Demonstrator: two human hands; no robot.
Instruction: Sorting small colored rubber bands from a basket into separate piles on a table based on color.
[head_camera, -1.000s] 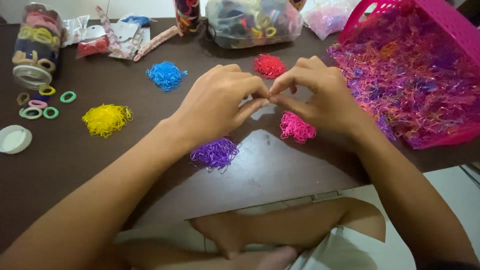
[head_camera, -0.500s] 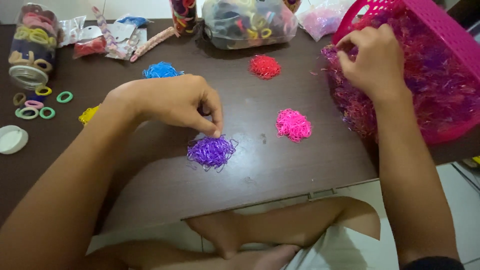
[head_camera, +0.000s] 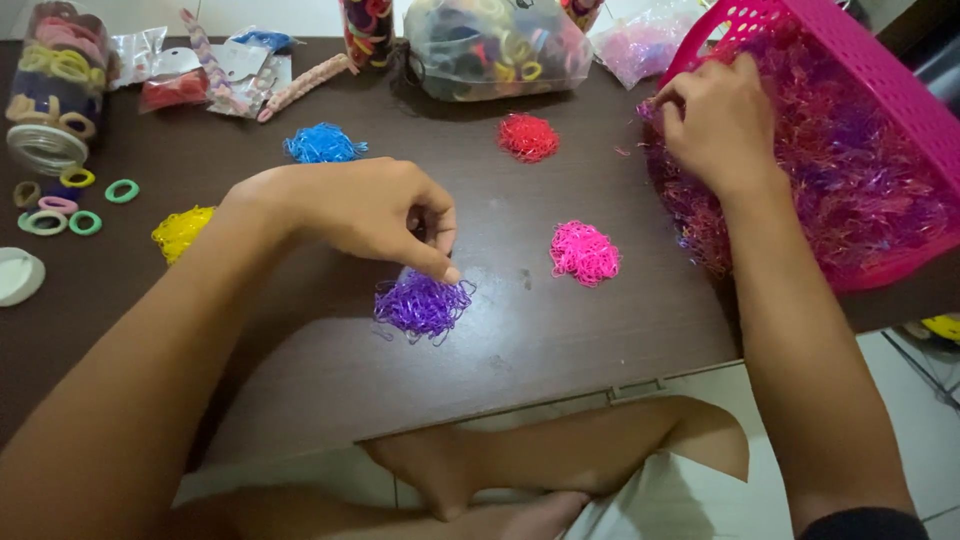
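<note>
Inside pink basket (head_camera: 880, 90), mixed tangled bands (head_camera: 860, 180) under right hand (head_camera: 715, 120)

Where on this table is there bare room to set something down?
Free: the near strip of table below the purple pile and pink pile, and the gap between the pink and red pile. Crowded: the far edge with bags, the jar corner, and the basket where the right hand digs.
</note>
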